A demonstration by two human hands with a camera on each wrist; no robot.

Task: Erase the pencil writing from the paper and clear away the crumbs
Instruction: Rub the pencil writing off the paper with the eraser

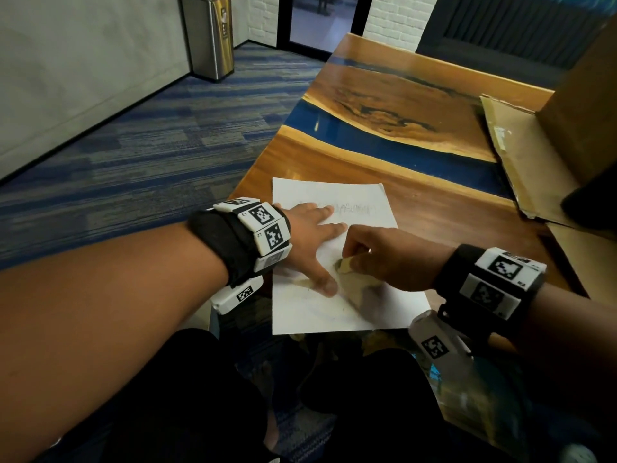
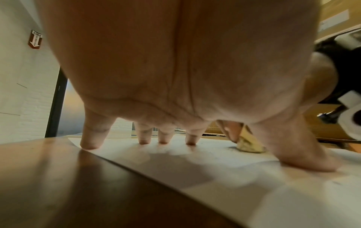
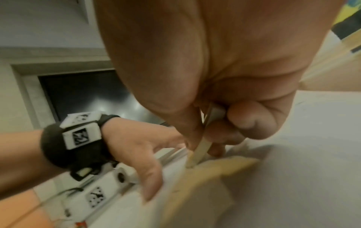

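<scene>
Tilted eraser [image 1: 344, 264] tip-down on paper [image 1: 360, 198]

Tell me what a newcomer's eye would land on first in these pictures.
First the two hands meeting on the white paper at the near edge of the wood-and-blue table: the left hand spread flat, pinning the sheet, and the right hand pinching a yellowish eraser against it. Next, faint pencil writing remains beyond the left fingertips.

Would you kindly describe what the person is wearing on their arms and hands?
Both forearms are bare, with no sleeves or gloves. The left hand and right hand each have a black wrist strap carrying white blocks printed with black-and-white square markers, with a small camera unit under each wrist.
</scene>
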